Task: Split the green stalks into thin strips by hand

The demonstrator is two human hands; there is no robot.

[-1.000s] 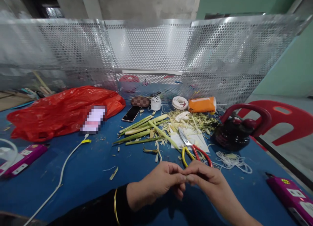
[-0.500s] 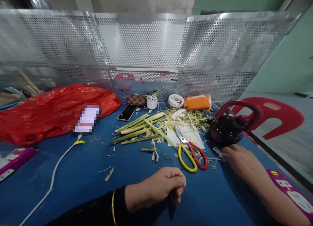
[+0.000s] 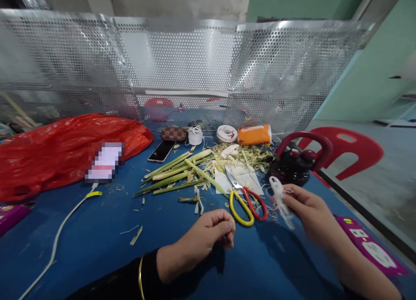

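A small bundle of white string (image 3: 280, 198) is pinched in the fingers of my right hand (image 3: 303, 204), lifted above the table in front of the black kettle. My left hand (image 3: 211, 230) is closed, thumb pressed against the curled fingers; whatever they hold, if anything, is hidden. Just beyond it lie scissors (image 3: 247, 200) with one yellow and one red handle, blades part-way over a white paper (image 3: 256, 185). Green plant stalks (image 3: 175, 172) lie to the left of the scissors, with shredded plant scraps (image 3: 256, 155) behind the paper.
The black kettle (image 3: 287, 170) with a dark red handle stands at the right. Behind the stalks are a phone (image 3: 161, 151), a checkered case (image 3: 173, 133), a ribbon spool (image 3: 226, 133) and an orange packet (image 3: 254, 135). Red plastic bag (image 3: 65, 135) lies left; a purple device (image 3: 370, 246) lies right.
My right hand has lifted the white string from the table beside the kettle and moved it left. My left hand stays closed. The whole view has shifted slightly.
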